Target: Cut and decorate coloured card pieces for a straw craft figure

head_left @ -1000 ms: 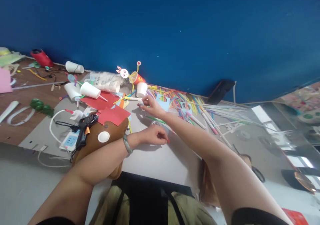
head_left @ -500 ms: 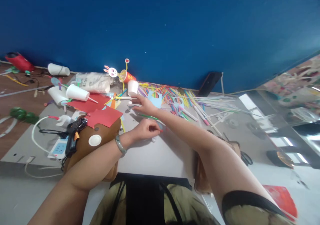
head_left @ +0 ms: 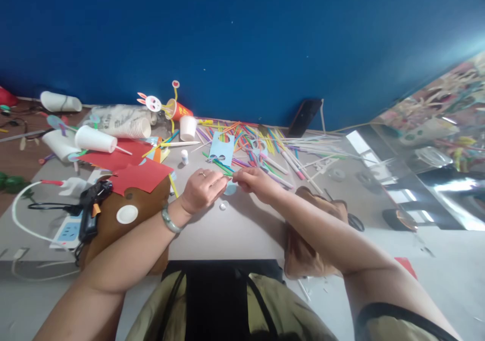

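Note:
My left hand (head_left: 202,191), with a ring and a bracelet, is closed over the middle of the table, fingers bent together. Its fingertips meet those of my right hand (head_left: 254,183), which is pinched. Whatever lies between them is too small and covered to make out. Beneath the fingertips a light blue paper circle (head_left: 230,188) shows in part. A small white piece (head_left: 223,206) lies nearer me. Beyond my left hand stands a small white bottle (head_left: 184,157). Light blue paper with cut-out holes (head_left: 222,148) lies past the fingers.
Colourful pipe cleaners and sticks (head_left: 265,146) spread along the blue wall. At left are red paper (head_left: 146,175), a stack of white paper cups (head_left: 129,128) and a power strip (head_left: 68,233). A dark phone (head_left: 305,117) leans at the wall. A brown bag (head_left: 314,230) sits right.
My right hand has left the small white bottle, which stays standing, and come back to meet my left hand. The view has shifted to the right.

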`<act>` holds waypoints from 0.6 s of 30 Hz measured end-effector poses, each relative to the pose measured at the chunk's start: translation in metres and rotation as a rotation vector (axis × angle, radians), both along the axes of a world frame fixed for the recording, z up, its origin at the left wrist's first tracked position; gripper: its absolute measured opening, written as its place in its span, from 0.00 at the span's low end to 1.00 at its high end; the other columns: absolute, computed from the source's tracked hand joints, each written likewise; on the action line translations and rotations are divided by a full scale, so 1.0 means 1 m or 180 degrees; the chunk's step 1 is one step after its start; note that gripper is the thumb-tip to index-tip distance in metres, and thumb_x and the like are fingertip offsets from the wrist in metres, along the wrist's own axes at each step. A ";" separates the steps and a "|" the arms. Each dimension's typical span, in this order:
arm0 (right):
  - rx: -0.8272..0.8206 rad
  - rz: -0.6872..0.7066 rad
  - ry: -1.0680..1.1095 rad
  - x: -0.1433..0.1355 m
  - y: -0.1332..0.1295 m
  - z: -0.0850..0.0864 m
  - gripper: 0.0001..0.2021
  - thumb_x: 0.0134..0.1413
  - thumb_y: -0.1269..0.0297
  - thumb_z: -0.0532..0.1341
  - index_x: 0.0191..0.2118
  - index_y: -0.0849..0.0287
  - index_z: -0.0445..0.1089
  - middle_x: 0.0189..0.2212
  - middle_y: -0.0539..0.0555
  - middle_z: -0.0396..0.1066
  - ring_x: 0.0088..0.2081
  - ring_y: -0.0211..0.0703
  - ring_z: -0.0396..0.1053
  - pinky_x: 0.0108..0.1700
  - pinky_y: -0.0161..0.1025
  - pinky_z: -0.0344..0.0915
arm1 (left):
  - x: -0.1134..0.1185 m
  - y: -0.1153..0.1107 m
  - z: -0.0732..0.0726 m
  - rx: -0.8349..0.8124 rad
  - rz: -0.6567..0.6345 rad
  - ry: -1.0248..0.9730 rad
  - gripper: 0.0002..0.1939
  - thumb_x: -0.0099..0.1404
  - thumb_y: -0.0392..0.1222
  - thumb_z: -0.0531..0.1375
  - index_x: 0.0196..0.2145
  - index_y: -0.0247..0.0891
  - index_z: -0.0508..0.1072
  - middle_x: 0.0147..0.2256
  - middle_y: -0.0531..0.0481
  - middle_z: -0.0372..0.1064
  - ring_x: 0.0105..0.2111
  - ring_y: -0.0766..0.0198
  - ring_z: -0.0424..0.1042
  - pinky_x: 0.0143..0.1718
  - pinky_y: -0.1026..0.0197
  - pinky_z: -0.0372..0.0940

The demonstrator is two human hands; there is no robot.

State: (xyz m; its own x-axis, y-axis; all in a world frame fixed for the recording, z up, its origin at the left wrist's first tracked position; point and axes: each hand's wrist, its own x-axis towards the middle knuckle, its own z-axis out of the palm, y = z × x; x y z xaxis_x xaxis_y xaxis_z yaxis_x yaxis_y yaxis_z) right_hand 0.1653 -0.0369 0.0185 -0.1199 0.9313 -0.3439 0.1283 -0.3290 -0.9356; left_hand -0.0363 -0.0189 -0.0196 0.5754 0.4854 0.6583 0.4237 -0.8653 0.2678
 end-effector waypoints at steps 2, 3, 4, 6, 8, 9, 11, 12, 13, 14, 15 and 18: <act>-0.0128 0.0017 0.0252 -0.002 -0.008 0.000 0.17 0.43 0.51 0.68 0.20 0.59 0.66 0.14 0.42 0.52 0.17 0.29 0.46 0.21 0.34 0.40 | 0.001 -0.002 0.001 0.0086 -0.0076 0.0077 0.10 0.70 0.39 0.54 0.38 0.39 0.76 0.33 0.45 0.73 0.34 0.60 0.71 0.37 0.56 0.59; -0.0137 -0.0003 0.0329 -0.004 -0.011 0.000 0.18 0.43 0.52 0.68 0.20 0.59 0.65 0.14 0.42 0.51 0.17 0.29 0.45 0.21 0.34 0.39 | 0.001 -0.003 0.001 0.0122 -0.0098 0.0111 0.10 0.70 0.39 0.54 0.39 0.39 0.76 0.33 0.45 0.73 0.34 0.59 0.71 0.37 0.56 0.59; -0.0131 -0.0032 0.0373 -0.004 -0.013 0.000 0.18 0.44 0.52 0.68 0.19 0.59 0.64 0.14 0.41 0.51 0.17 0.28 0.44 0.21 0.34 0.38 | 0.002 -0.004 0.001 0.0166 -0.0108 0.0160 0.10 0.70 0.39 0.54 0.39 0.39 0.76 0.33 0.44 0.73 0.34 0.59 0.71 0.37 0.55 0.59; -0.0111 -0.0099 0.0379 -0.005 -0.014 0.000 0.19 0.43 0.52 0.68 0.19 0.59 0.62 0.13 0.41 0.50 0.18 0.28 0.43 0.21 0.34 0.37 | 0.002 -0.004 0.002 0.0286 -0.0073 0.0270 0.10 0.70 0.39 0.54 0.40 0.38 0.76 0.34 0.44 0.73 0.34 0.59 0.71 0.37 0.55 0.59; -0.0100 -0.0146 0.0324 -0.006 -0.014 0.001 0.19 0.42 0.53 0.69 0.19 0.59 0.62 0.13 0.42 0.51 0.17 0.28 0.44 0.21 0.34 0.38 | 0.003 -0.005 0.003 0.0405 -0.0038 0.0362 0.10 0.70 0.38 0.54 0.40 0.38 0.76 0.34 0.44 0.73 0.33 0.59 0.70 0.35 0.55 0.58; -0.0100 -0.0158 0.0290 -0.006 -0.014 0.001 0.19 0.42 0.53 0.69 0.19 0.59 0.62 0.13 0.42 0.52 0.17 0.28 0.45 0.21 0.34 0.38 | 0.003 -0.005 0.003 0.0450 -0.0024 0.0399 0.10 0.70 0.37 0.54 0.40 0.38 0.76 0.34 0.44 0.73 0.33 0.59 0.70 0.35 0.55 0.58; -0.0113 -0.0165 0.0245 -0.007 -0.014 0.001 0.18 0.40 0.53 0.70 0.19 0.59 0.63 0.13 0.42 0.53 0.17 0.29 0.46 0.21 0.33 0.39 | 0.003 -0.005 0.004 0.0524 0.0010 0.0456 0.11 0.70 0.36 0.53 0.39 0.37 0.76 0.34 0.43 0.74 0.32 0.60 0.70 0.34 0.55 0.57; -0.0127 -0.0162 0.0230 -0.007 -0.014 0.001 0.18 0.39 0.53 0.70 0.19 0.59 0.64 0.13 0.42 0.53 0.17 0.29 0.46 0.21 0.33 0.39 | 0.003 -0.005 0.005 0.0562 0.0025 0.0468 0.11 0.70 0.36 0.53 0.39 0.37 0.75 0.34 0.44 0.74 0.32 0.60 0.70 0.33 0.55 0.57; -0.0137 -0.0157 0.0212 -0.007 -0.014 0.000 0.17 0.39 0.53 0.70 0.20 0.59 0.64 0.12 0.42 0.53 0.17 0.28 0.46 0.21 0.33 0.39 | 0.003 -0.005 0.005 0.0608 0.0036 0.0466 0.10 0.70 0.36 0.53 0.39 0.37 0.75 0.34 0.44 0.74 0.32 0.60 0.70 0.33 0.55 0.56; -0.0140 -0.0147 0.0193 -0.007 -0.014 0.000 0.17 0.39 0.53 0.70 0.20 0.59 0.64 0.12 0.42 0.53 0.17 0.28 0.46 0.21 0.33 0.39 | 0.003 -0.005 0.006 0.0667 0.0043 0.0456 0.10 0.70 0.36 0.53 0.38 0.37 0.75 0.34 0.44 0.74 0.32 0.61 0.70 0.33 0.55 0.56; -0.0136 -0.0127 0.0171 -0.006 -0.013 -0.001 0.18 0.39 0.53 0.69 0.20 0.59 0.64 0.12 0.41 0.53 0.17 0.28 0.46 0.21 0.33 0.39 | 0.004 -0.005 0.006 0.0736 0.0052 0.0447 0.09 0.70 0.35 0.53 0.38 0.36 0.74 0.33 0.45 0.73 0.31 0.61 0.70 0.33 0.56 0.56; -0.0061 -0.0101 0.0021 0.000 -0.012 -0.004 0.19 0.40 0.51 0.70 0.21 0.59 0.64 0.12 0.42 0.54 0.17 0.28 0.47 0.21 0.33 0.40 | 0.004 -0.004 0.009 0.0930 0.0191 0.0517 0.09 0.70 0.35 0.54 0.35 0.36 0.73 0.30 0.47 0.72 0.30 0.62 0.69 0.33 0.56 0.56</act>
